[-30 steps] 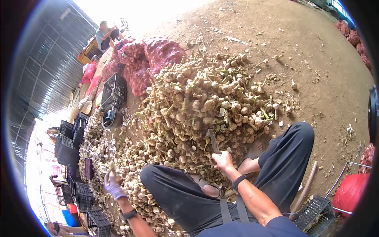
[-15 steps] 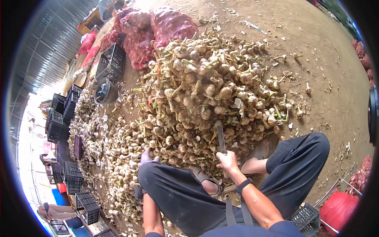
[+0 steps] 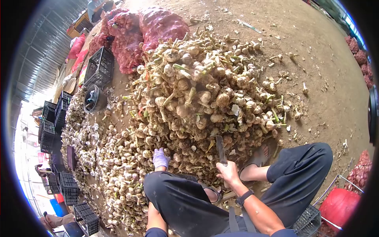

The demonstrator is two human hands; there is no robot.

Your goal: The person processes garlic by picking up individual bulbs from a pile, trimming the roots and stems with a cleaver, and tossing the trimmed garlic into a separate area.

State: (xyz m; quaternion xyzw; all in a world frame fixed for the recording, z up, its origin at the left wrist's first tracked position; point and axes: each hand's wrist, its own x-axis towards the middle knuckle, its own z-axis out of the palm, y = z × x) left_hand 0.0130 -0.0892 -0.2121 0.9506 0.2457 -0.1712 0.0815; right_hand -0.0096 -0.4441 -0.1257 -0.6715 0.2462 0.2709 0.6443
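Note:
A large pile of garlic bulbs (image 3: 189, 91), many with stems still attached, rises in front of my knees. My left hand (image 3: 161, 158), in a pale lilac glove, is at the lower edge of the pile, its fingers stretched toward the bulbs. No bulb shows in its grasp. My right hand (image 3: 227, 173), bare with a dark band at the wrist, is wrapped round the handle of a knife (image 3: 221, 150). The flat, dark blade points away from me, over the near side of the pile.
Pink mesh sacks (image 3: 164, 29) stand behind the pile, near a black crate (image 3: 98, 67) and a bucket (image 3: 95, 98). More garlic (image 3: 118, 173) covers the ground at left, bordered by stacked crates (image 3: 68, 187). A red sack (image 3: 339, 209) lies at lower right. Another person (image 3: 96, 8) is at the far top left.
My left hand has come out from behind my left knee, moving right and onto the garlic. The knife has dipped slightly lower in view, and the camera view has shifted a little.

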